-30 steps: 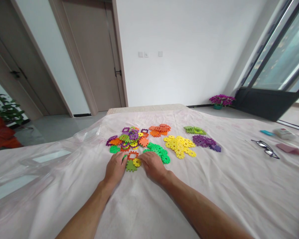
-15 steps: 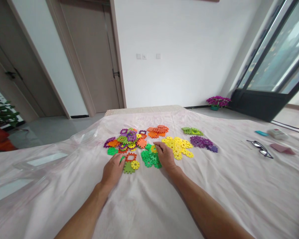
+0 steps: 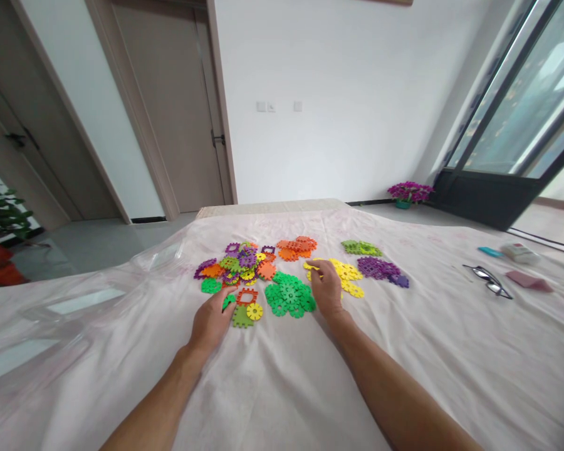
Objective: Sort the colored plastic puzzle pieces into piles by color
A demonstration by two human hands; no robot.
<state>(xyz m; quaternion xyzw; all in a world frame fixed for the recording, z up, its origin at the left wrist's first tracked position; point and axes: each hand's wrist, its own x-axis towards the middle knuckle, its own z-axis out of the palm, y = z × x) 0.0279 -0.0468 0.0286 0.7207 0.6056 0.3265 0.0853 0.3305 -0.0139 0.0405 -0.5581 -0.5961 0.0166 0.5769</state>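
Note:
My left hand is closed on a green notched disc, beside an orange square frame. Just right of it lie an olive square piece and a single yellow disc. My right hand pinches a yellow notched disc at the left edge of the yellow pile, which it partly hides. Between the hands spreads a pile of green discs. Beyond my left hand sits a heap of mixed-colour pieces.
Orange pieces, light green pieces and purple pieces form separate piles farther back. Eyeglasses and a pink cloth lie at the right. Clear plastic packaging rests on the left of the tablecloth.
My right hand has moved right with the yellow disc, from over the green pile to the yellow pile. My left hand stays nearly in place with the green disc.

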